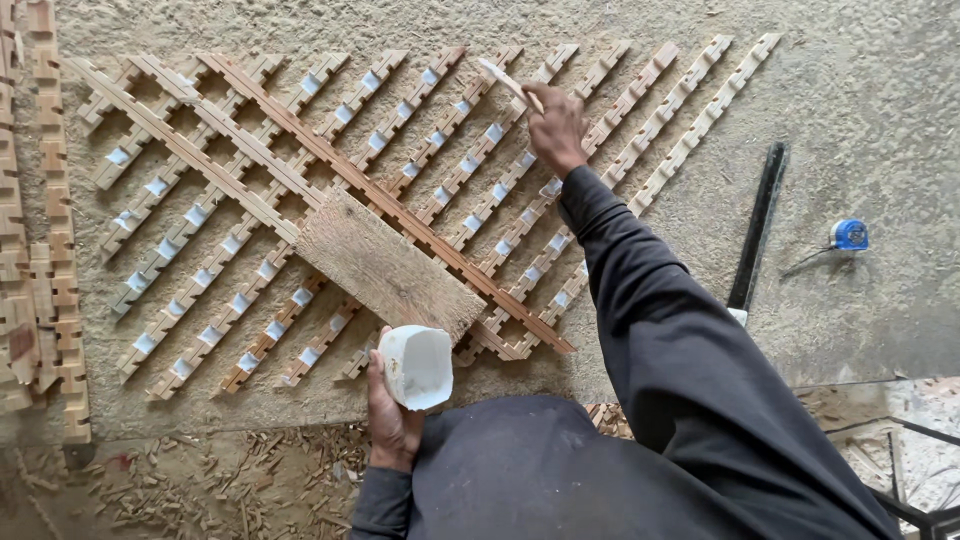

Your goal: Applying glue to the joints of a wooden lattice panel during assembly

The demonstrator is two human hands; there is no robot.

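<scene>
Your right hand (556,128) reaches out toward twelve o'clock, its fingers pinched together around a thin wooden stick (508,83) that slants up toward eleven o'clock from your knuckles. The stick's free end hovers over the upper part of the notched slats (470,150), a row of long wooden strips laid side by side on the diagonal, each notch showing a pale dab of white glue.

Your left hand (392,415) sits low at six o'clock, curled shut around a white plastic cup (417,366), which tilts so its open mouth faces right and shows white inside. The cup hangs just beyond the near ends of the slats.

Just at eleven o'clock from the cup, a flat, weathered board (385,266) lies on top of the slats. A few longer cross strips (380,195) are already seated in the notches, running from ten o'clock down toward five o'clock and passing beside the board.

Everything rests on a sawdust-covered table (860,90). At three o'clock from your right arm lies a dark straight bar (759,225), and farther out a blue tape measure (849,235). Spare notched strips (45,250) are stacked along the nine o'clock edge.
</scene>
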